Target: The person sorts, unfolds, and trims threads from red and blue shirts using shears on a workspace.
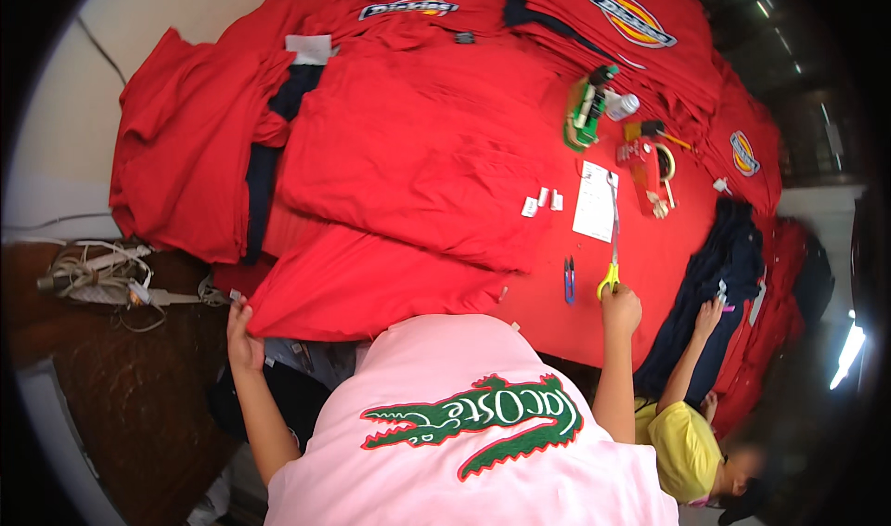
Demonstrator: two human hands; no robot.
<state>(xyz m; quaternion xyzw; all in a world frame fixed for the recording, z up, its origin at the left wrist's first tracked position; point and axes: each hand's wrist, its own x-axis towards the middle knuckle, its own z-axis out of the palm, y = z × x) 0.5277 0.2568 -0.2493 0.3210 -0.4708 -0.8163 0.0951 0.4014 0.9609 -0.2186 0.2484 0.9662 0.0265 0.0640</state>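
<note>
My left hand (pixel 243 340) pinches the edge of a red garment (pixel 371 280) at the near left of the table, with a small pale tag at the fingertips. My right hand (pixel 621 311) is closed on the yellow handles of a pair of scissors (pixel 612 238), whose long blades point away from me over a white printed sheet (pixel 593 201). Left of the scissors lie small blue-handled thread snips (pixel 569 281). A larger folded red garment (pixel 418 145) spreads across the middle, partly over the one I grip, and small white tags (pixel 530 207) lie along its right side.
Stacked red shirts (pixel 631 15) line the back. A green tool holder (pixel 585 108), a white spool (pixel 622 106) and a red tape dispenser (pixel 647 168) stand at right. There, a person in yellow (pixel 685 447) handles dark cloth (pixel 710 294). Coiled cables (pixel 97 275) lie left.
</note>
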